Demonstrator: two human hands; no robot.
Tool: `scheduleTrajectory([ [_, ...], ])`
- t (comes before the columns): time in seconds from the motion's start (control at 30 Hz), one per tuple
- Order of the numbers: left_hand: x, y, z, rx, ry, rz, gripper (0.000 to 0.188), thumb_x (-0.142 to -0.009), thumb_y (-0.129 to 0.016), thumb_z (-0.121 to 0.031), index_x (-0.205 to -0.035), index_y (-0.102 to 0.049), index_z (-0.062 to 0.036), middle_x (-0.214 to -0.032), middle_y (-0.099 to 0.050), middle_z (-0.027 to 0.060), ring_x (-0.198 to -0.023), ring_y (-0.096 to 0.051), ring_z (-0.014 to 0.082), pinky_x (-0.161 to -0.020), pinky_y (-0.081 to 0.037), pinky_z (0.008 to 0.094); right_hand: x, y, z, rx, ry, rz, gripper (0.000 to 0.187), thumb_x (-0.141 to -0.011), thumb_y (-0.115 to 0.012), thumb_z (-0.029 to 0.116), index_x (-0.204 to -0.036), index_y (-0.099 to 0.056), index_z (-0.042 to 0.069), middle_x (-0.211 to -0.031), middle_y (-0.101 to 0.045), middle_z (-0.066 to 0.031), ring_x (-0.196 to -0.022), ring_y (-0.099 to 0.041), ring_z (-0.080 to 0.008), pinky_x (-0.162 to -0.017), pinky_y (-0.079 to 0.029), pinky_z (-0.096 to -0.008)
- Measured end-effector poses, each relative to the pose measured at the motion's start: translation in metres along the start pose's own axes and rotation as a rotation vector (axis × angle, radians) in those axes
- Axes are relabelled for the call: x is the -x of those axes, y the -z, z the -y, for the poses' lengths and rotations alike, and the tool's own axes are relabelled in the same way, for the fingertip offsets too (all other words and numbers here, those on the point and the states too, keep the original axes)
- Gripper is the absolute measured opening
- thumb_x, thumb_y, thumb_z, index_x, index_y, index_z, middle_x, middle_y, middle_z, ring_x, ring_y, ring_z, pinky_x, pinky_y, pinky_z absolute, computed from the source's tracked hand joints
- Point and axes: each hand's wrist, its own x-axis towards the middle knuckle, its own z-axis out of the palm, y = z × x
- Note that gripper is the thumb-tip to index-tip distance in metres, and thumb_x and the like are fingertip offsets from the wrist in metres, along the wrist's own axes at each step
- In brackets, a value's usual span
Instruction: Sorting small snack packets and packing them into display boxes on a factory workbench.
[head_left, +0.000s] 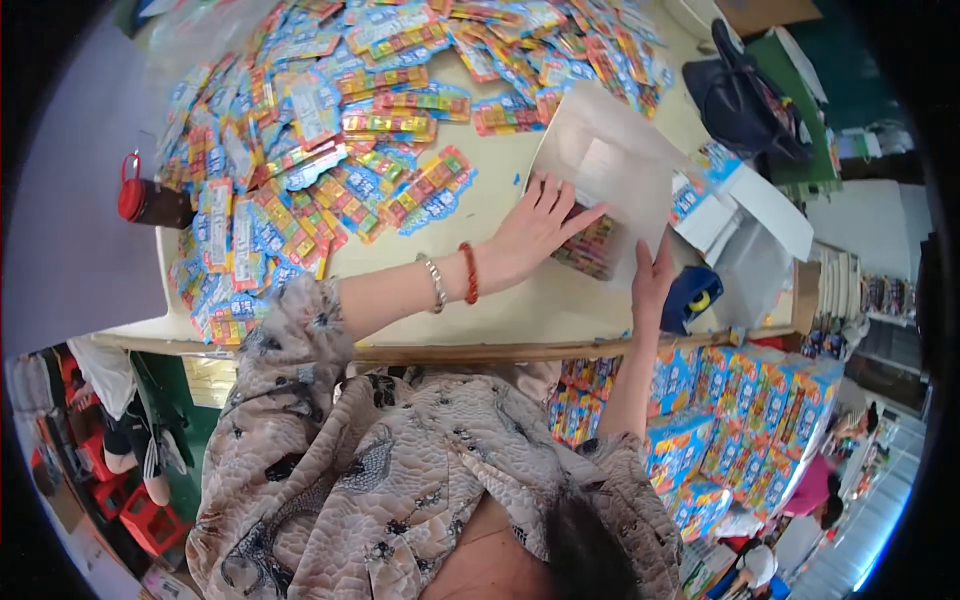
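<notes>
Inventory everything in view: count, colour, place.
carded packs: many, multicoloured, left and far
table: one, cream, centre
open carton: one, pale grey, between hands
capped jar: one, dark and red, left
bag: one, black, far right
tape dispenser: one, blue, right
flapped boxes: count unclear, white-blue, right
printed boxes: many, blue-orange, lower right
stools: several, red, lower left
other people: several, varied clothing, lower right
bracelets: two, red and silver, left wrist
top: one, beige patterned, lower centre
left hand: one, bare, on carton
right hand: one, bare, carton's edge
</notes>
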Motion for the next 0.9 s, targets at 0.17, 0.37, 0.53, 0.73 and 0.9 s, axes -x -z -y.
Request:
scheduleTrajectory([
  [0.17, -0.061, -0.035, 0.046, -0.213, 0.169, -0.136, 0.08, -0.077, -0.063, -0.014, -0.148, -0.027, -0.0098, -0.122, -0.047, 0.0225, -0.115, -0.044, 0.0414, -0.104, -0.031, 0.0522, -0.111, -0.029, -0.042, 0.136, 0.035, 0.026, 0.042, -0.095, -0.053, 0.014, -0.131, -0.047, -0.006, -0.127, -0.058, -0.0174, -0.113, -0.055, -0.0232, -0.097, -0.04, -0.0303],
  [0.37, -0.098, -0.054, 0.048, 0.092, 0.2, 0.033, 0.078, -0.074, -0.068, -0.018, -0.144, -0.034, -0.0122, -0.123, -0.05, 0.0207, -0.124, -0.04, 0.0399, -0.107, -0.027, 0.0564, -0.161, -0.025, -0.092, 0.5, 0.033, 0.036, 0.055, -0.096, -0.05, 0.037, -0.132, -0.046, -0.004, -0.123, -0.058, -0.0245, -0.112, -0.057, -0.0391, -0.094, -0.043, -0.042],
  [0.53, -0.039, 0.008, 0.06, 0.337, 0.108, -0.288, 0.08, -0.074, -0.074, -0.023, -0.144, -0.035, -0.017, -0.14, -0.043, 0.0162, -0.137, -0.031, 0.0351, -0.111, -0.018, 0.0604, -0.091, -0.05, 0.047, 0.103, 0.222, -0.238, 0.04, -0.098, -0.052, 0.021, -0.129, -0.05, -0.005, -0.119, -0.061, -0.021, -0.106, -0.061, -0.0341, -0.092, -0.046, -0.0382],
  [0.73, 0.168, 0.053, 0.101, 0.304, 0.862, -0.294, 0.061, -0.082, -0.071, -0.025, -0.137, -0.046, -0.0116, -0.147, -0.034, 0.0207, -0.135, -0.033, 0.0385, -0.109, -0.02, 0.0579, 0.005, -0.14, 0.128, -0.004, 0.627, 0.26, 0.034, -0.081, -0.065, 0.0, -0.115, -0.062, 0.002, -0.111, -0.064, -0.014, -0.108, -0.059, -0.0296, -0.094, -0.045, -0.0389],
  [0.9, 0.348, 0.078, 0.106, -0.07, 1.348, -0.345, 0.068, -0.088, -0.064, -0.029, -0.146, -0.034, -0.0123, -0.153, -0.022, 0.0224, -0.142, -0.017, 0.0424, -0.113, -0.015, 0.0539, 0.108, -0.23, 0.173, -0.032, 1.027, 1.062, 0.071, -0.077, -0.074, 0.034, -0.139, -0.045, 0.019, -0.145, -0.039, -0.0122, -0.138, -0.031, -0.0337, -0.11, -0.013, -0.0654],
])
